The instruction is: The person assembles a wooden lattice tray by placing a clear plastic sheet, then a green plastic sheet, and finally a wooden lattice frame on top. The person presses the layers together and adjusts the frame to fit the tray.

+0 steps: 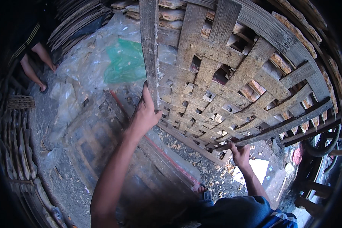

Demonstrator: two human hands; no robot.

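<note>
A large wooden lattice rack [208,81], woven from flat weathered slats inside a frame, stands tilted in front of me. My left hand [144,113] grips its left frame bar, the thumb on the near side and the fingers mostly hidden behind the wood. Lower down on the right, my right hand [240,155] is closed on the rack's other frame bar near its bottom end. Crumbs and dirt cling to the slats. Part of the bottom bar hangs over the littered floor.
Crumpled clear plastic sheeting [83,68] with a green piece [125,60] covers the floor ahead. Stacked racks with rough pale slabs [302,22] stand behind the lattice. Another person's legs [34,68] show at far left. More stacked racks [17,146] line the left. A white sheet [251,171] lies by my right hand.
</note>
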